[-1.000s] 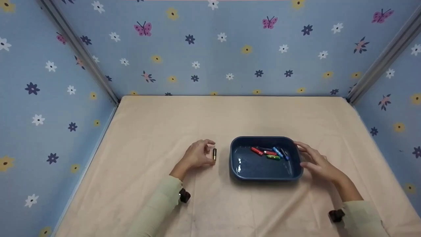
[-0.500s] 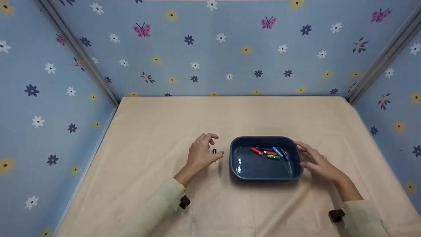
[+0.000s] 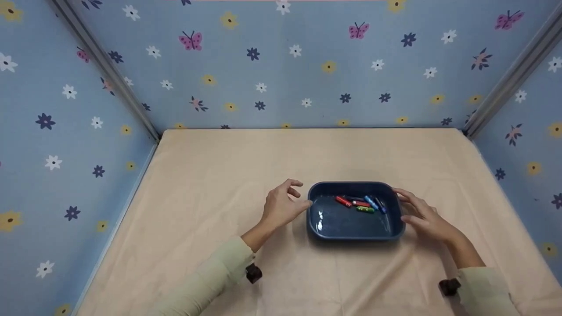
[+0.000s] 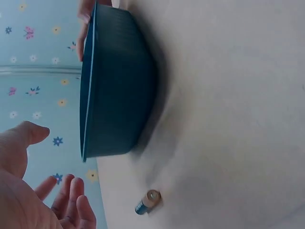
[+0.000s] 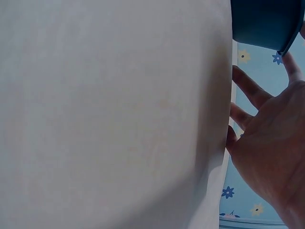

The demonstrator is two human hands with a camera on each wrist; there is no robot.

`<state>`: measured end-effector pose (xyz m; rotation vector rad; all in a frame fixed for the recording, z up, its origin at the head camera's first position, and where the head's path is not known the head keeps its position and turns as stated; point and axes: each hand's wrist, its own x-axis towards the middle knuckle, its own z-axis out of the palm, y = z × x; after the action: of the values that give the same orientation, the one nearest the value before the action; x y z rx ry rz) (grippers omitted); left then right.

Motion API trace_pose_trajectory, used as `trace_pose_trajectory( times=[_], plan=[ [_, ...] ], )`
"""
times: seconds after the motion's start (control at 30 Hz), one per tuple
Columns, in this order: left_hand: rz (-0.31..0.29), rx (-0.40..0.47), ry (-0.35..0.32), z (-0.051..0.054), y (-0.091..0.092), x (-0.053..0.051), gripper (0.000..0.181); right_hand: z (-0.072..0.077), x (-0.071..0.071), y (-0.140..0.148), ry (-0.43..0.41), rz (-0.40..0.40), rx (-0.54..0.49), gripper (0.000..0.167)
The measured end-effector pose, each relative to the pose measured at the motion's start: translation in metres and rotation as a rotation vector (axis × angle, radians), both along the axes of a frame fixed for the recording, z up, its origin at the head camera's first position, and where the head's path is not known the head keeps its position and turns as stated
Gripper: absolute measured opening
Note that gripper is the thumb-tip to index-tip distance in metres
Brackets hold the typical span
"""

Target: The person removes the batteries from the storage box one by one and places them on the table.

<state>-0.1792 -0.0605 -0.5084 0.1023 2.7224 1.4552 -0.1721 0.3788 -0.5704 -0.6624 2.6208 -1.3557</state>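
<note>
In the head view my left hand (image 3: pixel 283 206) hovers just left of a dark blue plastic box (image 3: pixel 338 238), its thumb tip overlapping the left rim. Its fingers are loosely bent and hold nothing. The left wrist view shows the thumb apart from the box. A small battery (image 4: pixel 148 202) with a gold end is on the cloth near that hand; in the head view the hand hides it. My right hand (image 3: pixel 423 219) rests against the box's right side with fingers extended. Inside the box lie several batteries, among them a red one (image 3: pixel 343 201), a green one (image 3: pixel 365 210) and a light blue one (image 3: pixel 371 202).
A beige cloth (image 3: pixel 219 175) covers the table. Blue flowered panels (image 3: pixel 281 66) close off the back and both sides, with grey metal posts (image 3: pixel 513 70) at the corners. A small dark camera (image 3: pixel 253 273) sits on the left wrist, another (image 3: pixel 449 287) on the right.
My left hand has let go of the battery, opened its fingers, and moved right to the box's left rim. The right hand and the box have stayed in place.
</note>
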Motion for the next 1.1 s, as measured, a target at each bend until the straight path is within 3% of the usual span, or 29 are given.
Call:
trace_pose_trajectory(
  times=[0.17, 0.53, 0.63, 0.87, 1.1],
  plan=[
    [-0.044, 0.005, -0.035, 0.006, 0.012, 0.004, 0.057, 0.001, 0.0, 0.0, 0.003, -0.013, 0.008, 0.072],
    [-0.168, -0.031, 0.045, 0.011, 0.036, 0.01, 0.064, -0.001, -0.001, 0.002, -0.045, 0.017, 0.028, 0.07],
    [-0.183, -0.042, 0.034, 0.013, 0.045, 0.01, 0.064, -0.001, -0.001, 0.002, -0.039, 0.01, 0.04, 0.071],
    [-0.226, -0.032, -0.069, 0.013, 0.06, 0.007, 0.065, -0.002, -0.002, 0.001, -0.025, 0.015, 0.02, 0.072],
    [-0.226, -0.06, -0.166, 0.007, 0.073, -0.005, 0.068, -0.002, -0.001, 0.001, -0.056, -0.005, 0.024, 0.071]
  ],
)
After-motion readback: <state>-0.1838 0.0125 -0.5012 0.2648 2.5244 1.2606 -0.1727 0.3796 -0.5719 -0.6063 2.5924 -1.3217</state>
